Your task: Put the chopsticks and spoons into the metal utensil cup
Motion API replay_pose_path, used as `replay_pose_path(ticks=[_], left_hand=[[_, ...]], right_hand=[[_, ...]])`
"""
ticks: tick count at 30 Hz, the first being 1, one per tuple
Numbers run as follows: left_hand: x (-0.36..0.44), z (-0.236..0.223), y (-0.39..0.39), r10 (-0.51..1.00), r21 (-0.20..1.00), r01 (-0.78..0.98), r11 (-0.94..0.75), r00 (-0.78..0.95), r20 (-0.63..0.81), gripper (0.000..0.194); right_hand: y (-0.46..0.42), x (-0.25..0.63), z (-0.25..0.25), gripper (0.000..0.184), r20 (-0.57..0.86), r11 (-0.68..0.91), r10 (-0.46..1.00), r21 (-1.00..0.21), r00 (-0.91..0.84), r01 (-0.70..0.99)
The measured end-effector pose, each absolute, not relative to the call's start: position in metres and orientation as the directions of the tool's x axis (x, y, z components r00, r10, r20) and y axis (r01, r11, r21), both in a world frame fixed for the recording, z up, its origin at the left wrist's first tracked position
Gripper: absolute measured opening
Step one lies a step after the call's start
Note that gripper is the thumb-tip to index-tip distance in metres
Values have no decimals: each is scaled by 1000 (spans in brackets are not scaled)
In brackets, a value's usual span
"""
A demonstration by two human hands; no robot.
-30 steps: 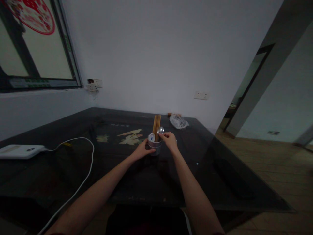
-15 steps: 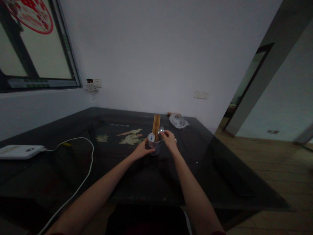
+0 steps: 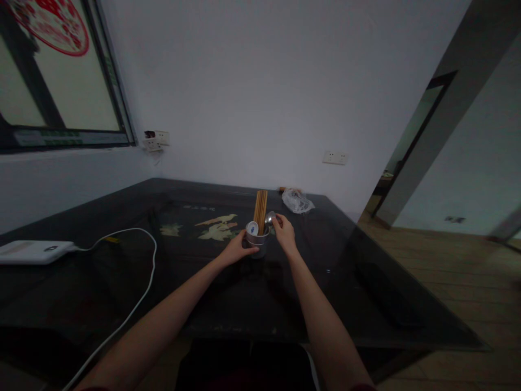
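Note:
A silver metal cup (image 3: 259, 246) stands on the dark table, with my left hand (image 3: 236, 247) wrapped round its left side. Upright in the cup is a bundle of wooden chopsticks (image 3: 261, 210). At its left rim sits a white ceramic spoon (image 3: 252, 227) with a blue mark, bowl up. My right hand (image 3: 284, 232) is closed at the cup's right side, its fingertips on a shiny metal spoon (image 3: 269, 218) whose bowl points up. The lower part of that spoon is hidden in the cup.
A crumpled clear plastic bag (image 3: 297, 201) lies near the wall. On the left is a white power bank (image 3: 36, 252) with a white cable (image 3: 151, 271) running to the front edge. A dark flat object (image 3: 388, 296) lies on the right of the black table (image 3: 228, 309).
My right hand and the metal spoon's bowl have shifted slightly to the right. The left hand and the cup have stayed in place.

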State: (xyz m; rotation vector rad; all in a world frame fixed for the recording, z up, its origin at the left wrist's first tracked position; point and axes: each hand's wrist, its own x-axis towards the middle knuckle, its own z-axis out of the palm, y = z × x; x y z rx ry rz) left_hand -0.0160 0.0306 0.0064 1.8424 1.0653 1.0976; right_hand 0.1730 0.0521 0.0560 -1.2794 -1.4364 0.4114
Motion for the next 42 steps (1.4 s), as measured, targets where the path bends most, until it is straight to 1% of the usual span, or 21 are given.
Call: replay_pose_path(ticks=[3, 9, 13, 19, 26, 31, 37, 42], left_hand=[[-16, 7, 30, 905, 873, 289, -393, 291, 312, 67], [-16, 8, 30, 899, 873, 275, -403, 296, 322, 66], [-16, 8, 30, 903, 871, 287, -399, 289, 318, 69], [-16, 7, 30, 910, 871, 303, -387, 276, 309, 66], [-16, 9, 28, 900, 870, 287, -402, 301, 316, 68], [-15, 8, 28, 901, 876, 276, -396, 303, 311, 67], [-16, 7, 30, 901, 875, 271, -401, 287, 324, 70], [-16, 8, 29, 902, 876, 274, -396, 294, 316, 72]], right_hand=[[52, 173, 56, 32, 494, 361, 847, -807, 199, 466], [52, 174, 56, 28, 506, 381, 851, -778, 139, 500], [53, 176, 56, 29, 497, 365, 859, -763, 123, 533], [59, 177, 51, 32, 541, 407, 826, -766, 157, 497], [56, 174, 51, 35, 518, 383, 839, -780, 168, 495], [54, 173, 50, 36, 553, 418, 827, -728, 104, 544], [52, 172, 50, 34, 540, 388, 841, -654, 42, 649], [50, 173, 52, 37, 519, 352, 855, -607, 20, 712]])
